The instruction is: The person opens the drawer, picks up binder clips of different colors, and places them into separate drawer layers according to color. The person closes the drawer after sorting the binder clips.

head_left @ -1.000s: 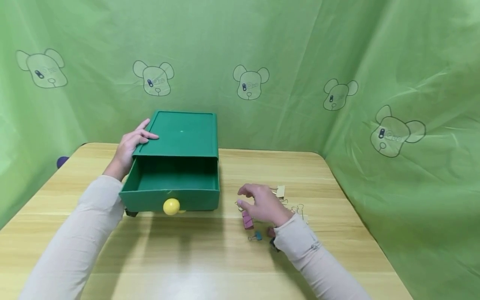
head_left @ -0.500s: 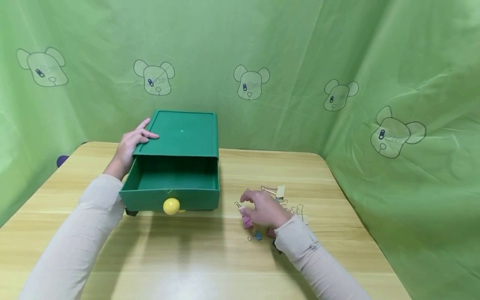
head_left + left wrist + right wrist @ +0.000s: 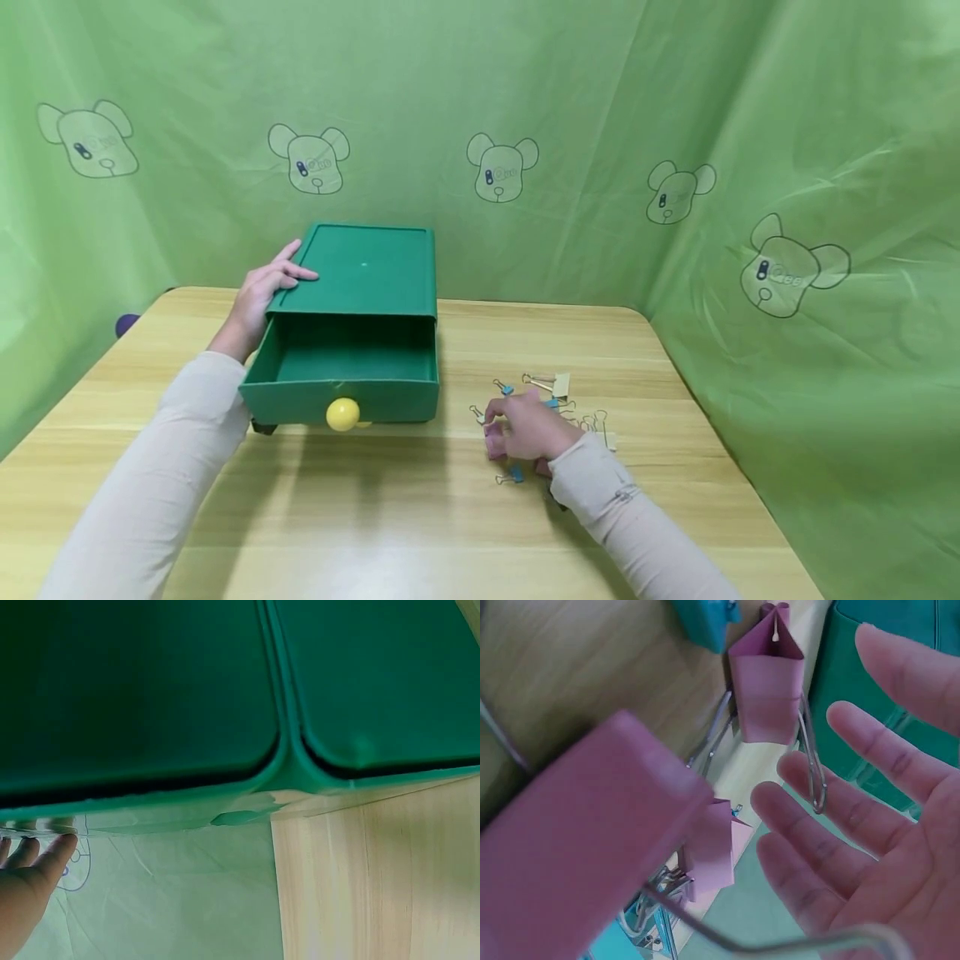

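In the head view my left hand [image 3: 258,296] rests on the left side and top edge of a green drawer box [image 3: 367,265], fingers straight. The left wrist view catches that hand [image 3: 30,889] beside the box's edge. The drawer [image 3: 288,402] is pulled out, with a yellow knob [image 3: 342,414] on its front. My right hand [image 3: 528,425] is low over scattered binder clips, thumb and fingers around a pink binder clip [image 3: 494,447]. In the right wrist view, its fingers [image 3: 840,791] are spread and loosely bent beside that pink clip [image 3: 769,697], not pinching it.
Around the right hand lie a blue binder clip [image 3: 516,474], a smaller blue clip [image 3: 506,388], a cream clip [image 3: 561,385] and a whitish clip [image 3: 611,440]. A dark clip [image 3: 554,498] sits partly under the sleeve. Green curtain [image 3: 570,233] stands behind the wooden table [image 3: 360,517].
My right hand has moved slightly down and to the right, onto the pink clip, uncovering the small blue clip behind it. The left hand and the drawer box stay put.
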`<state>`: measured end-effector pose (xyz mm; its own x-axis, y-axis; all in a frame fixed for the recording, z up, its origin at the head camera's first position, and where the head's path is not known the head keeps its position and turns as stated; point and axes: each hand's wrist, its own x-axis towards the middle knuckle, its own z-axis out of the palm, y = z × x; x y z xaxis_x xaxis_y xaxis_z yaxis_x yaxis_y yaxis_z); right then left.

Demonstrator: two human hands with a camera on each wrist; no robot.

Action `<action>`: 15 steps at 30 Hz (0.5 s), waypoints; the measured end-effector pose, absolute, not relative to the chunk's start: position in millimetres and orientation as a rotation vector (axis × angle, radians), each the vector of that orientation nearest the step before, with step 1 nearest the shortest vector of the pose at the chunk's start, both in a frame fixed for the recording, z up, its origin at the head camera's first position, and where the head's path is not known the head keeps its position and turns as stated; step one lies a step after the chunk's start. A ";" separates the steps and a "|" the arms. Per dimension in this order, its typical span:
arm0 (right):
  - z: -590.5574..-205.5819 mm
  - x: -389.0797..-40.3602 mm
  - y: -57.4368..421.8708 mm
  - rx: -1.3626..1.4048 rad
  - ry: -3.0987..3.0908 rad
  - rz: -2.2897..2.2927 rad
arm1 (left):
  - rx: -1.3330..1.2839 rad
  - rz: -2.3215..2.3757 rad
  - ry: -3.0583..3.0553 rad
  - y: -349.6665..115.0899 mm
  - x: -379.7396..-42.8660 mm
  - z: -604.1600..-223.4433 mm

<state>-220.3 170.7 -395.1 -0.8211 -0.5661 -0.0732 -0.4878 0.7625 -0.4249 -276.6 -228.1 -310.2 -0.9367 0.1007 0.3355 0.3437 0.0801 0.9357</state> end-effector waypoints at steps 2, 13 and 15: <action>-396.3 -220.7 170.7 -0.843 2.742 -0.563 | -0.456 -1.966 -2.164 -228.4 -276.7 -310.6; -398.4 -219.5 167.5 -0.744 2.688 -0.556 | -0.470 -1.965 -2.148 -228.1 -277.0 -310.4; -399.4 -218.8 167.0 -0.751 2.688 -0.548 | -0.472 -1.960 -2.148 -228.2 -277.4 -310.5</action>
